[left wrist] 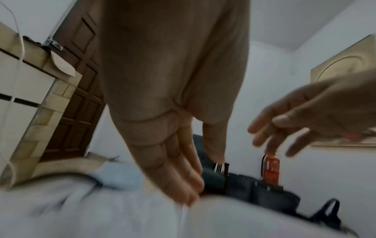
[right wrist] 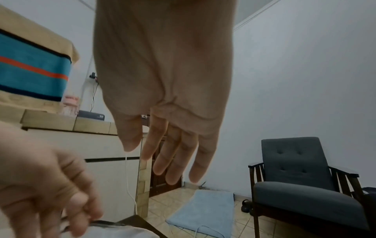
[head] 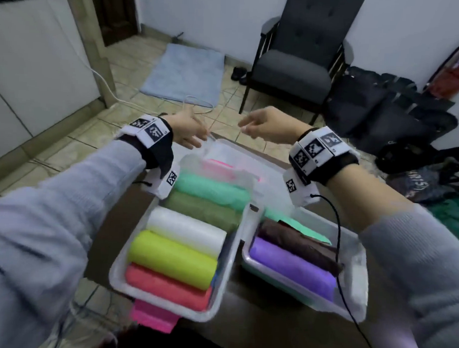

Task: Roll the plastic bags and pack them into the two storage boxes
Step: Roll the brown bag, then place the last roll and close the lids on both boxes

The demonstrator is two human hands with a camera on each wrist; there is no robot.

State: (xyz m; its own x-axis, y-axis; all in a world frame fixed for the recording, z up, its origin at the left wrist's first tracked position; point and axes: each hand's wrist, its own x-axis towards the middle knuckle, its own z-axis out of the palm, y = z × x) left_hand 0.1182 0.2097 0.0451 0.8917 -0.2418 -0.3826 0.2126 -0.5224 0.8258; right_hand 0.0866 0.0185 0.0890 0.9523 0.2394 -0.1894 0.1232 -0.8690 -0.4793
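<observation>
Both hands hover at the far end of the 2 translucent white plastic storage boxes [head: 167, 252], holding nothing. The left hand [head: 189, 131] has its grip apart, straight fingers close above a clear plastic bag [head: 219, 151] lying at that end; whether they touch it is unclear. The right hand [head: 264, 125] hangs loosely apart, just right of it.

My judgement: pinch the bag's near edge with both hands, flatten it, then roll tight.

Below the left grip, the left box is packed with rolls, so the right box [head: 351, 247], holding a purple roll [head: 292, 266], offers room. The dark surface [head: 256, 325] ends just beyond the grips; keep the bag inboard.
</observation>
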